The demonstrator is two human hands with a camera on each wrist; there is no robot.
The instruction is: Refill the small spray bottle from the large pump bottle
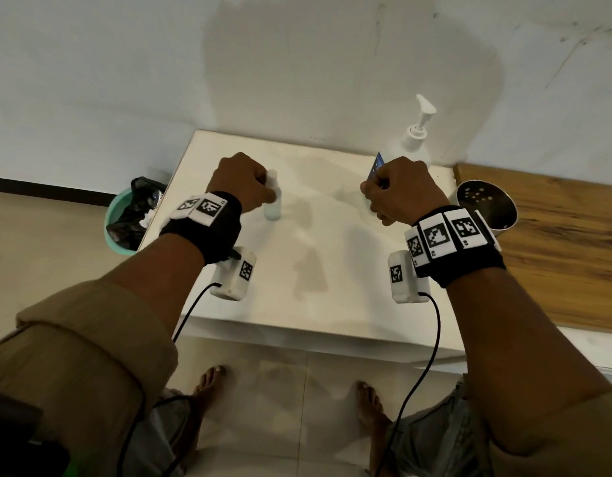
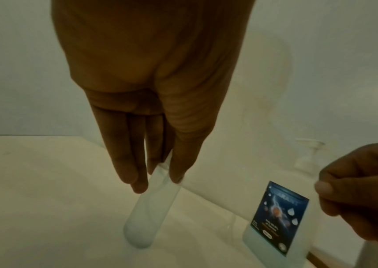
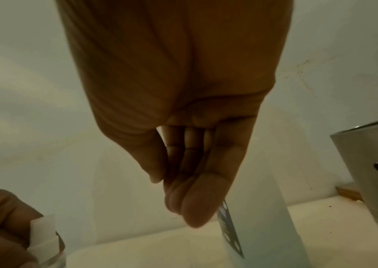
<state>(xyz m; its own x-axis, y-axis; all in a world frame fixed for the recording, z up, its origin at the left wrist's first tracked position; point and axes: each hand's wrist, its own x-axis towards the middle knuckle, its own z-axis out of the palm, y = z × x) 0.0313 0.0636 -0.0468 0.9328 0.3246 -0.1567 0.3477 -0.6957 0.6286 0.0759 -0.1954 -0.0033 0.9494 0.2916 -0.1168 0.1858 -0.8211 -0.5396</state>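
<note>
Bare feet (image 1: 208,383) below; at ten o'clock the small spray bottle (image 1: 273,197) is pinched by left hand (image 1: 242,182), light, slick. Right hand (image 1: 402,189) is curled at the pump bottle (image 1: 416,139); contact unclear.

Upper half of small spray bottle (image 1: 273,201) hidden under left hand (image 1: 242,183); large pump bottle (image 1: 413,142) body mostly behind right hand (image 1: 399,191); label print (image 2: 279,215) too blurred to read; steel cup (image 3: 371,168) cut off at frame edge
</note>
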